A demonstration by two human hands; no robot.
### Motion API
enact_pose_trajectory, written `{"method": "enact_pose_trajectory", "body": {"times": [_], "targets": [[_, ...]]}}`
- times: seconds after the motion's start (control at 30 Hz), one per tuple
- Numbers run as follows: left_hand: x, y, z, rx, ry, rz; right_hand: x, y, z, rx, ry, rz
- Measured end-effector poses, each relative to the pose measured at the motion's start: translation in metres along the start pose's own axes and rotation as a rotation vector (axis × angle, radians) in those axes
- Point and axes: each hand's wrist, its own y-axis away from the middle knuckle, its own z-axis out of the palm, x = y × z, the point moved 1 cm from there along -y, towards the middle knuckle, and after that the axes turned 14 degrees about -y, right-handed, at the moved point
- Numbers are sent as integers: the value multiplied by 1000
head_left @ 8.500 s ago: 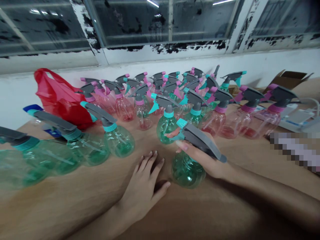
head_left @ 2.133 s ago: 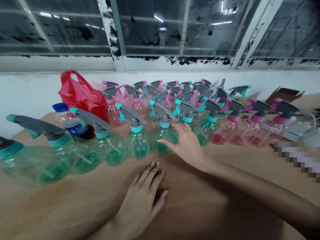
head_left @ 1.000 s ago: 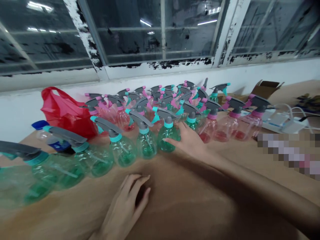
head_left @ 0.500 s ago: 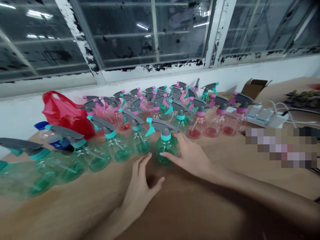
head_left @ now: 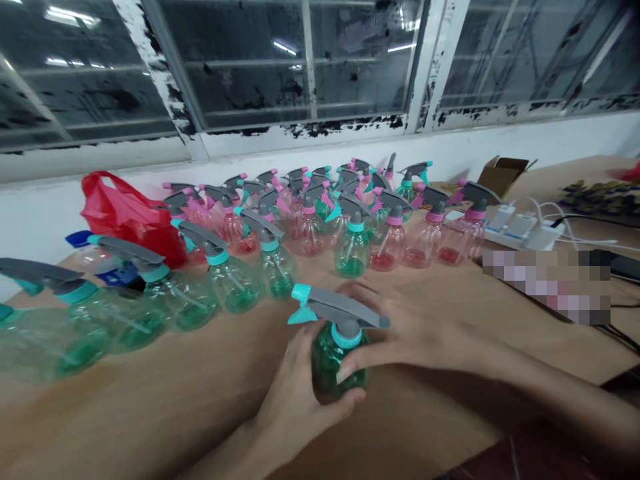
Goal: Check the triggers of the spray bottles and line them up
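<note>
A green spray bottle with a grey trigger head and teal nozzle stands upright on the brown table, apart from the others and near me. My left hand cups its body from the left and below. From the right, my right hand wraps its fingers round the same bottle. Behind it stands a crowd of several green spray bottles and pink spray bottles.
A red plastic bag and a blue-capped bottle sit at the back left by the white wall. A cardboard box, a white power strip and cables lie at the right. Windows run above.
The green bottle has been drawn out of the front row toward me. My left hand, lifted off the table, now cups the bottle. My right hand stays on it.
</note>
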Motion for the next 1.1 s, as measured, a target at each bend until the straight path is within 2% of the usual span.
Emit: {"method": "enact_pose_trajectory", "body": {"times": [0.13,0.27,0.43,0.6,0.83,1.0,1.1], "targets": [[4,-14,-9,-64,30,72,6,-21,4,-46,-456,-80],[2,-25,-13,-56,-1,105,11,-33,22,51,-620,-156],[-6,-34,-13,-103,10,90,15,-40,25,201,-621,-200],[-14,-37,-12,-120,21,85,15,-46,18,61,-554,-213],[-19,-38,-16,-144,5,107,17,-52,21,20,-579,-274],[-30,-30,-15,-159,-97,89,17,-53,22,68,-573,-241],[-41,-22,-13,-182,-274,102,19,-53,21,136,-573,-220]]}}
